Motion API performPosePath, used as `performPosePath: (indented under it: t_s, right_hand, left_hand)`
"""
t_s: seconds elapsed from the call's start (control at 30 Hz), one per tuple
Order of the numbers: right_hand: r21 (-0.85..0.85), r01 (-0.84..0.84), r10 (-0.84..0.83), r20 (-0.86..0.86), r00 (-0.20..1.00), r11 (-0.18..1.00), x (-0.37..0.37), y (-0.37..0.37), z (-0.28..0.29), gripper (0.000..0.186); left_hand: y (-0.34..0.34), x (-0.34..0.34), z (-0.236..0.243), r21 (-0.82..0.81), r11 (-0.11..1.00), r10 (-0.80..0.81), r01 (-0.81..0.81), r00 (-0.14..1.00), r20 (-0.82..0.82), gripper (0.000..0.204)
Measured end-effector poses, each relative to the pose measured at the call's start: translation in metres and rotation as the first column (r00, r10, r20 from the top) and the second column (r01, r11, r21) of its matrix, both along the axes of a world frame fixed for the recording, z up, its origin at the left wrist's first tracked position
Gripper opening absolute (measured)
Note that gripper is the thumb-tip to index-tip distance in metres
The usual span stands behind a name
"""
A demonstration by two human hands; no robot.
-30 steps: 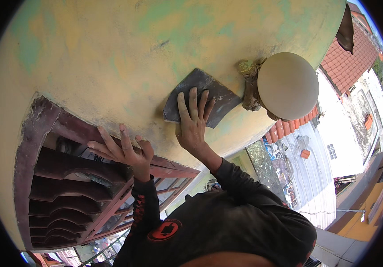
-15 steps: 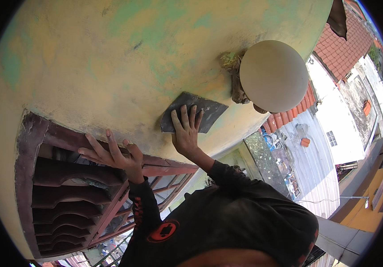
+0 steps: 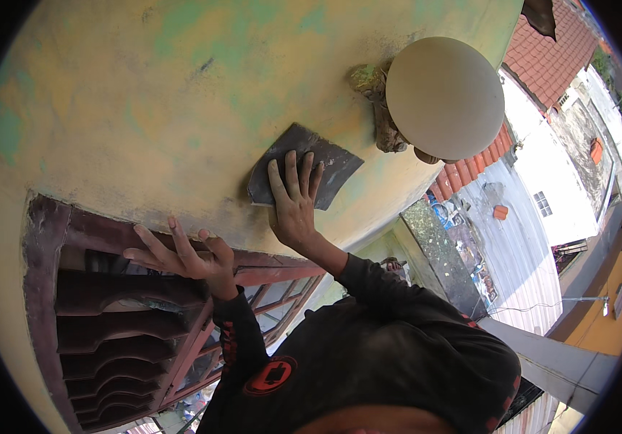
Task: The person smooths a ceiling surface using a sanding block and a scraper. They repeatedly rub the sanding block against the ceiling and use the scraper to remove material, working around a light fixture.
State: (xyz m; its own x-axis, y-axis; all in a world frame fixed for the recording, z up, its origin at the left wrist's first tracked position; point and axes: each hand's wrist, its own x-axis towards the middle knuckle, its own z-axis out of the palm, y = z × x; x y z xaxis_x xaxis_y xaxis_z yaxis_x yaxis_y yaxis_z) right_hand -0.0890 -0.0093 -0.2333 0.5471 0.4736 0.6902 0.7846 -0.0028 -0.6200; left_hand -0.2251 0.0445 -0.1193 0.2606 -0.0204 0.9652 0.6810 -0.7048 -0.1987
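The right hand (image 3: 295, 215) lies flat on a dark sheet (image 3: 336, 160) against the wall (image 3: 145, 145), fingers slightly spread. The left hand (image 3: 197, 263) spreads its fingers by the window frame (image 3: 41, 249).

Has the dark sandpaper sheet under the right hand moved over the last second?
Yes. Judged against the wall lamp's bracket, the dark sandpaper sheet has moved downward in the view, leaving a wider gap between them.

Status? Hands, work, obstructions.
Right hand flat on dark grey sheet against yellow-green wall. Left hand empty, near maroon window frame. Cream globe lamp right of sheet, apart.
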Motion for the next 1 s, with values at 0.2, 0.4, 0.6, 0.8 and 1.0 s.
performPosePath:
  t_s: [0.2, 0.4, 0.6, 0.8, 1.0]
  right_hand:
    - [-0.026, 0.002, 0.001, 0.086, 0.996, 1.000, 0.003, 0.003, -0.046, 0.072]
    - [0.122, 0.076, -0.077, 0.000, 0.997, 0.990, 0.026, 0.004, 0.052, 0.073]
    - [-0.029, -0.008, 0.010, 0.066, 0.998, 1.000, 0.000, -0.007, -0.072, 0.075]
    - [0.071, 0.021, -0.025, 0.057, 0.998, 0.997, 0.011, 0.012, 0.010, 0.076]
    - [0.056, 0.074, -0.078, 0.088, 0.993, 0.996, 0.001, 0.014, -0.025, 0.075]
  left_hand:
    - [-0.003, -0.003, 0.001, -0.023, 0.999, -0.025, 0.025, 1.000, -0.017, 0.047]
    - [-0.003, -0.001, 0.002, -0.021, 1.000, -0.024, 0.023, 1.000, -0.017, 0.048]
    - [0.003, -0.002, 0.000, 0.038, 0.997, -0.062, 0.063, 0.997, -0.040, 0.048]
    - [0.000, -0.004, 0.006, 0.099, 0.993, -0.059, 0.062, 0.998, -0.034, 0.050]
    - [0.007, 0.004, 0.007, 0.112, 0.990, -0.079, 0.083, 0.996, -0.040, 0.050]
